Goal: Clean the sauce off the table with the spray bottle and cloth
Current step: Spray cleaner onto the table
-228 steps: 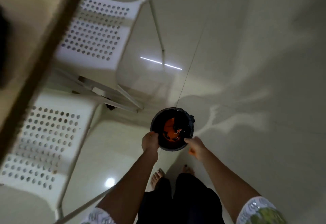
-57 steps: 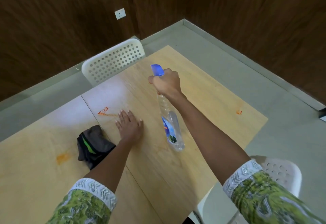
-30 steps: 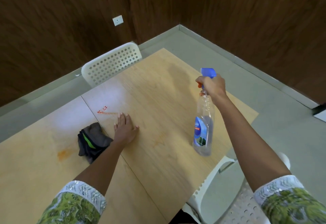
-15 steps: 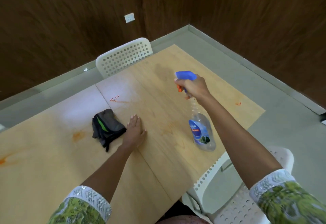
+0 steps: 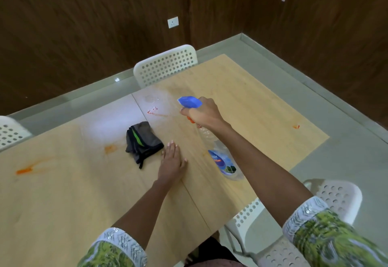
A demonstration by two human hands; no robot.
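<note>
My right hand point(image 5: 204, 113) grips the neck of a clear spray bottle point(image 5: 223, 158) with a blue head, held above the wooden table point(image 5: 241, 102), its nozzle pointing left toward a red sauce mark point(image 5: 152, 111). Wet droplets lie just beyond that mark. My left hand point(image 5: 171, 161) rests flat on the table, fingers straight, right beside a dark grey cloth point(image 5: 142, 140) with a green stripe. More orange sauce smears sit left of the cloth point(image 5: 110, 148), at the far left point(image 5: 26, 169), and near the right edge point(image 5: 296, 126).
A white perforated chair point(image 5: 165, 66) stands at the table's far side, another chair point(image 5: 294, 220) at the near right corner, and a third chair point(image 5: 9, 130) at the left edge. Dark wood walls enclose the corner of the room, with grey floor around the table.
My right hand has swung the bottle left toward the red sauce mark, and wet droplets now show by it. My left hand stayed flat beside the cloth.
</note>
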